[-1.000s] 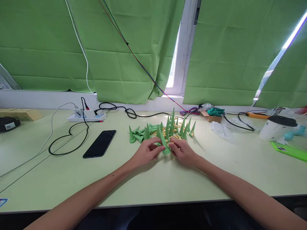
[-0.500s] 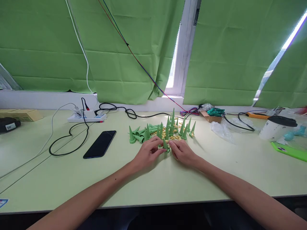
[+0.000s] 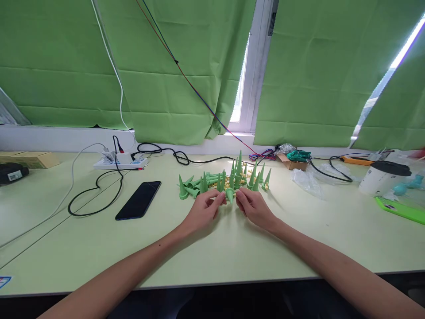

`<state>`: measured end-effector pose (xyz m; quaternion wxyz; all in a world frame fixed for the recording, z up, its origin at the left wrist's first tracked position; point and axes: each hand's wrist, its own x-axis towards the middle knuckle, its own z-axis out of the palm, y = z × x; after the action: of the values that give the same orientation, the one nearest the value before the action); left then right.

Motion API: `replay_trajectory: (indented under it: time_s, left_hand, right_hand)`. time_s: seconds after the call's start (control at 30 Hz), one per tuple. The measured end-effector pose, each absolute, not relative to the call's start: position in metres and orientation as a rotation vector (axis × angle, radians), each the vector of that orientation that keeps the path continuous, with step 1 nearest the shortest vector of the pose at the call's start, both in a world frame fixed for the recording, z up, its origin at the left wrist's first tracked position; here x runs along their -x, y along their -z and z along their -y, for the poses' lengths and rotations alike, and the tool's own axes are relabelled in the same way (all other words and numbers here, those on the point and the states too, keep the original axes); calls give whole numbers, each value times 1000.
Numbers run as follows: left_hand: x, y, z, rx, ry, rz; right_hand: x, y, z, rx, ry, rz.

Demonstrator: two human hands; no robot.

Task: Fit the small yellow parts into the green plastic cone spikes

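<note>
A green plastic cone (image 3: 229,195) with a flanged base is held between my two hands, its tip turned downward. The fingers of my left hand (image 3: 204,210) pinch its left side. My right hand (image 3: 254,207) is closed at the cone's right side, with a small pale yellow piece (image 3: 235,194) at its fingertips; the fingers partly hide it. Just beyond my hands stand several upright green cones (image 3: 238,175), with loose yellow pieces (image 3: 245,173) scattered among them. More cones lie on their sides at the left of the group (image 3: 192,191).
Left of my arm lies a black phone (image 3: 138,200). A power strip (image 3: 120,164) and black cables (image 3: 181,156) run along the back. To the right are a small cardboard box (image 3: 292,163), clear plastic bags (image 3: 308,182), a lidded cup (image 3: 381,179) and a green phone case (image 3: 401,210).
The held cone has turned from tip up to tip down, its base now facing away. My left fingers have shifted up along it, and my right hand has moved slightly right.
</note>
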<state>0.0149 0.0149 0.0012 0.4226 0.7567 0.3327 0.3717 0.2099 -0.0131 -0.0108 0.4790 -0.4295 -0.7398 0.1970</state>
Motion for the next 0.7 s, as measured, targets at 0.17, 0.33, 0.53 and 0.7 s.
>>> replay_trajectory:
  time_s: [0.17, 0.33, 0.53, 0.7]
  left_hand:
    - [-14, 4, -20, -1835, -797, -800]
    - [-12, 2, -17, -1828, -750, -823]
    - [-11, -2, -15, -1842, -750, -793]
    - [-11, -2, -16, -1871, -752, -793]
  right_hand:
    - [-211, 12, 14, 972, -498, 1901]
    - [-211, 14, 13, 959, -518, 1918]
    - [-212, 18, 11, 930, -489, 1919]
    - [-213, 18, 10, 939, -445, 1936]
